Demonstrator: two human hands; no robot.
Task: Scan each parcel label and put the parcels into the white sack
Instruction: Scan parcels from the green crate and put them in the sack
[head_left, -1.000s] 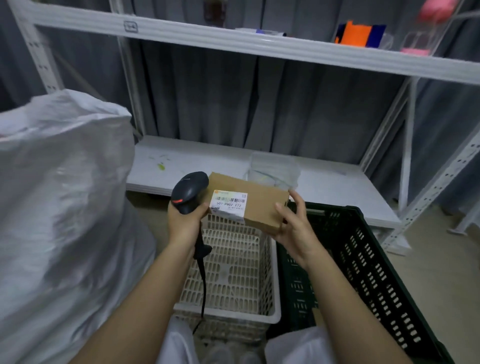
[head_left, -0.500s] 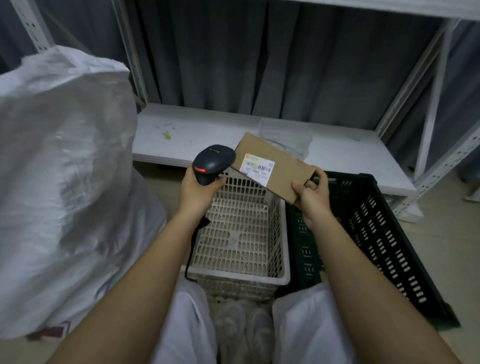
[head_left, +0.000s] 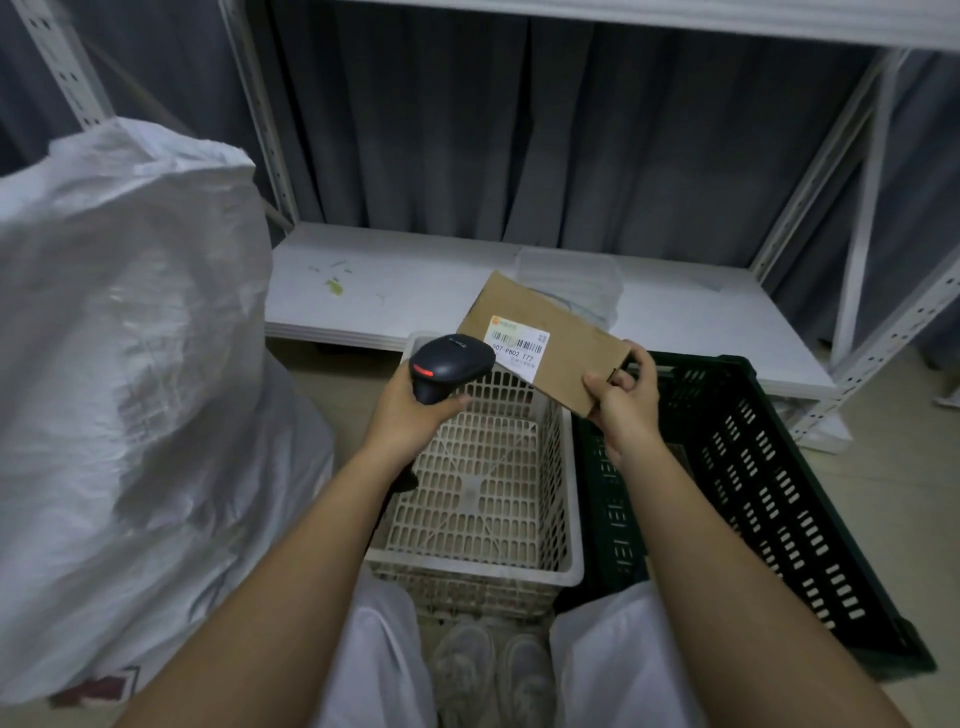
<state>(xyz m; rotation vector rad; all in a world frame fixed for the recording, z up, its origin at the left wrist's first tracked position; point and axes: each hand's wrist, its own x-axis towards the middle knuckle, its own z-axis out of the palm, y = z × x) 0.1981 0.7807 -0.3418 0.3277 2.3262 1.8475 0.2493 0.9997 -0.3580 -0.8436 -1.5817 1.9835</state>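
Lower now sits the barcode scanner (head_left: 449, 366), and the cardboard parcel (head_left: 545, 343) has tipped flatter than half a second ago, its far corner pointing up toward the shelf while the label (head_left: 517, 349) faces up, just beside the scanner's head. Camera has dipped too (both shoes show between the knees). Left hand (head_left: 415, 415) has its fingers wrapped tight round the scanner's grip, red light glowing at the rear of its head. Right hand (head_left: 626, 402) pinches the parcel's near right corner, thumb on top, fingers curled beneath. Parcel hangs in the air above the far rim of the cream plastic basket (head_left: 483, 499), which looks bare inside. Touching the basket's right side stands a dark green slotted crate (head_left: 769, 493). White sack (head_left: 130, 374) bulges at the left, well apart from the parcel, its mouth crumpled at the top. Behind everything, a low white shelf board (head_left: 395, 296) with green smudges and a clear plastic tub (head_left: 571, 280), white metal racking uprights (head_left: 862, 228), grey curtain (head_left: 519, 130), and a pale tiled floor (head_left: 893, 509).
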